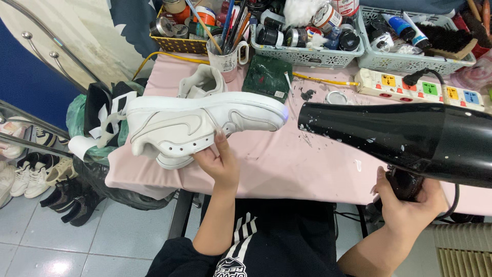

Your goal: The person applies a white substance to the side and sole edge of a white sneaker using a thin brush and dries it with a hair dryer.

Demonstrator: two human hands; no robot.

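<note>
My left hand (219,163) grips a white sneaker (205,125) from below, holding it on its side above the pink table cover (287,164), toe pointing left and heel right. My right hand (410,202) is closed around the handle of a black hair dryer (400,136). The dryer's paint-flecked nozzle points left at the sneaker's heel, a short gap apart. A second white sneaker (202,82) lies on the table just behind the held one.
Plastic baskets (307,56) of jars and bottles line the table's far edge, beside a mug of brushes (225,56), a green pouch (267,77) and a white power strip (420,88). Bags (97,118) and several shoes (36,174) crowd the floor at left.
</note>
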